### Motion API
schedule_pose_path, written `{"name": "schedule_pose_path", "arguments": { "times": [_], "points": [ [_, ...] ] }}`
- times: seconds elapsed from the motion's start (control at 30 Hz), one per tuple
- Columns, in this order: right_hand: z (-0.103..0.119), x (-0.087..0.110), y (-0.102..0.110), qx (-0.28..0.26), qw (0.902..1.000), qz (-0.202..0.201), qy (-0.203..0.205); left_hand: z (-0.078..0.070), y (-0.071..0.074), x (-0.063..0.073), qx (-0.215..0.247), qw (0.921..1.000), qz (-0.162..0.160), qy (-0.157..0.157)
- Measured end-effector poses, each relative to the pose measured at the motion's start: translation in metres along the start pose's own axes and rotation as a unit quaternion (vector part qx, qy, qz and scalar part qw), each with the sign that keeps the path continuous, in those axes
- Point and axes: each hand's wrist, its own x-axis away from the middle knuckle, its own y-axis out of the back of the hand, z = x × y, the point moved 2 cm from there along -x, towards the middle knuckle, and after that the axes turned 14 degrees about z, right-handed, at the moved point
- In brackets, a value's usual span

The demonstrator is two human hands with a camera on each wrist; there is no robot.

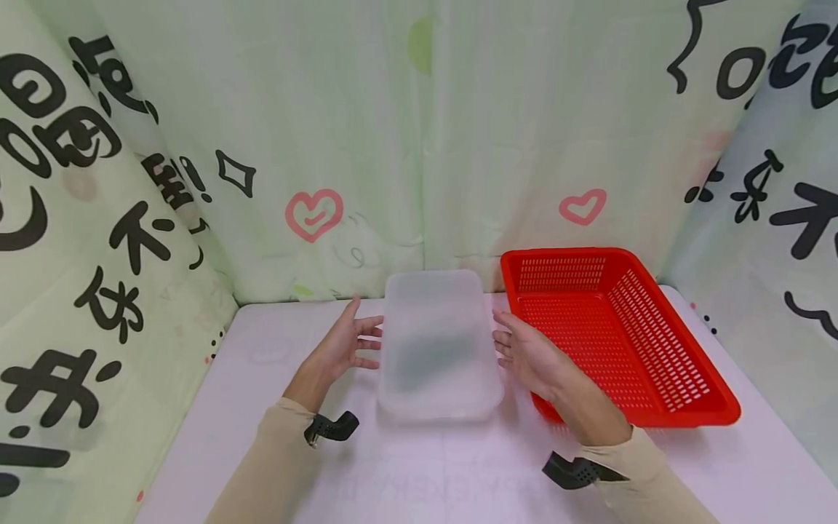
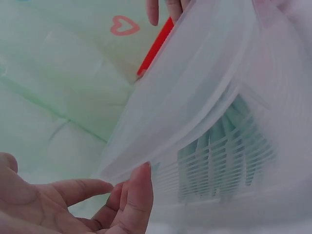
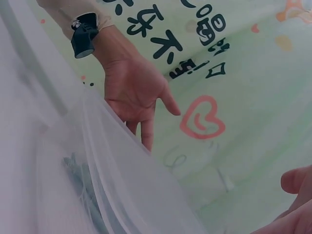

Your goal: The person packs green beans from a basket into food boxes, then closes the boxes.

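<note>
A translucent white plastic box (image 1: pixel 440 309) with a lid (image 2: pixel 187 92) sits on the table between the two hands. Through its ribbed wall, long greenish things (image 2: pixel 219 151) show blurred; their kind is unclear. At the box's left side is the left hand (image 1: pixel 337 348), fingers spread and slightly bent, fingertips at or very near the wall. The right hand (image 1: pixel 533 356) faces the opposite side with its fingers extended, close to the box. Whether either hand actually touches it, I cannot tell. Neither hand grips anything.
A red perforated plastic basket (image 1: pixel 592 331) stands right of the box, partly behind the right hand and forearm. The pale table (image 1: pixel 262 364) ends at a light green curtain (image 1: pixel 419 160) with printed hearts and lettering. Black wrist-worn devices sit on both wrists.
</note>
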Motion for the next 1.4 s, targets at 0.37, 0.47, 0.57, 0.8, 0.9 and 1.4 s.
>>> {"name": "schedule_pose_path", "arguments": {
  "times": [0.37, 0.47, 0.57, 0.8, 0.9, 1.4],
  "points": [
    [-0.001, -0.011, 0.004, 0.040, 0.9991, -0.002, 0.015, -0.001, -0.001, -0.003, -0.006, 1.0000, 0.002, -0.001],
    [-0.002, -0.011, 0.004, 0.049, 0.9987, -0.006, 0.014, -0.001, -0.001, -0.001, -0.005, 1.0000, -0.004, 0.000],
    [-0.003, -0.010, 0.004, 0.057, 0.9983, -0.005, 0.010, -0.001, -0.002, -0.001, -0.006, 1.0000, -0.005, 0.000],
    [-0.003, -0.007, 0.003, 0.064, 0.9980, 0.001, 0.006, -0.004, -0.005, -0.001, -0.027, 0.9994, -0.017, 0.011],
    [-0.003, -0.006, 0.002, 0.077, 0.9970, 0.006, 0.009, -0.004, -0.004, -0.001, -0.032, 0.9992, -0.022, 0.012],
    [0.004, -0.005, 0.006, 0.084, 0.9965, 0.002, 0.000, -0.008, -0.008, -0.005, -0.045, 0.9983, -0.026, 0.026]
  ]
}}
